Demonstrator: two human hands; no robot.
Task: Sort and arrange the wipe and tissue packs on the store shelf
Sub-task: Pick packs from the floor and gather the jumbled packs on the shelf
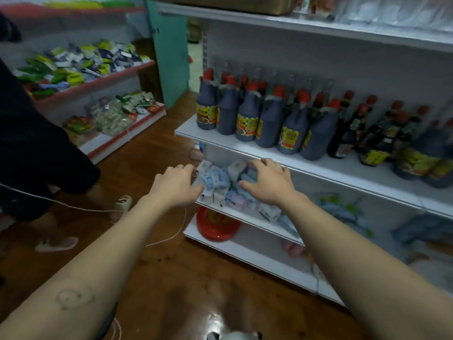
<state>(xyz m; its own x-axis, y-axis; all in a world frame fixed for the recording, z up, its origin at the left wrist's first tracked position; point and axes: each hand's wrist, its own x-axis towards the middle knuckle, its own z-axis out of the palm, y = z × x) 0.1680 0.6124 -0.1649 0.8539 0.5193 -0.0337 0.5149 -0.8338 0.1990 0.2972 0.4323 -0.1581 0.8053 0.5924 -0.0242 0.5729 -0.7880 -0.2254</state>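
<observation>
A loose heap of small tissue and wipe packs (218,180), white, pale blue and pink, lies at the left end of the second white shelf (247,218). My left hand (177,181) reaches into the left side of the heap, its fingertips curled onto a blue and white pack. My right hand (267,179) lies spread over the right side of the pile, fingers bent over a grey-blue pack; whether it grips is unclear. A white pack (269,212) sits near the shelf's front edge, below my right wrist. Larger blue and green packs (343,209) lie further right, blurred.
Dark sauce bottles (264,119) with red caps crowd the shelf above. A red bowl (215,225) sits on the bottom shelf. Another person's legs and slippers (56,242) stand at the left on the wooden floor, with a thin white cord (81,209) trailing. Snack shelves (81,77) stand behind.
</observation>
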